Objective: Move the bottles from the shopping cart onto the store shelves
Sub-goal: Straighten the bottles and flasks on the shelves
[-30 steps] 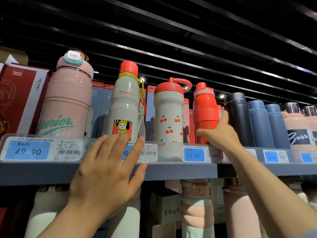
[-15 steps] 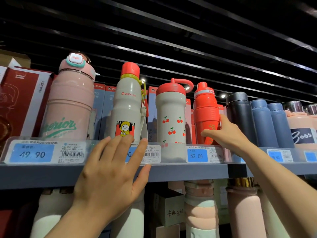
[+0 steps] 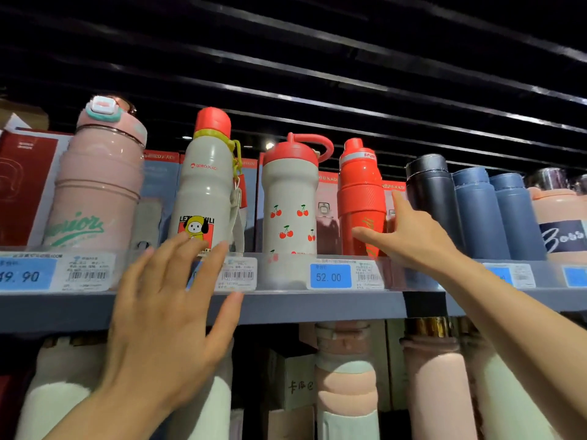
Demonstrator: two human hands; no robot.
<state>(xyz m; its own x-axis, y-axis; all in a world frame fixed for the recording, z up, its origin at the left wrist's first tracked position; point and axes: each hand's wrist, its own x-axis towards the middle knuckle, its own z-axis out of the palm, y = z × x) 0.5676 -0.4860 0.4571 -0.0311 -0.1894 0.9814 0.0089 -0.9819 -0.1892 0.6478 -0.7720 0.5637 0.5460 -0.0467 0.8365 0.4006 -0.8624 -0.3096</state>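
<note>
A red sports bottle [image 3: 360, 192] stands upright on the grey upper shelf [image 3: 317, 304], between a cherry-print bottle [image 3: 289, 201] and a dark flask [image 3: 433, 198]. My right hand [image 3: 409, 236] is spread open around its lower right side, fingers straight, thumb up beside it. My left hand [image 3: 168, 315] hovers open in front of the shelf edge, below a grey bottle with a yellow cartoon figure [image 3: 208, 185]. The shopping cart is out of view.
A tall pink bottle [image 3: 98, 185] stands at the left, blue flasks [image 3: 495, 214] and a pink "Boss" bottle [image 3: 562, 223] at the right. Boxes line the back. Price tags [image 3: 330, 276] run along the shelf front. More pink and pale bottles [image 3: 346, 379] fill the lower shelf.
My right hand has loosened from the red bottle and its fingers have spread open. The left hand stays almost still by the shelf edge.
</note>
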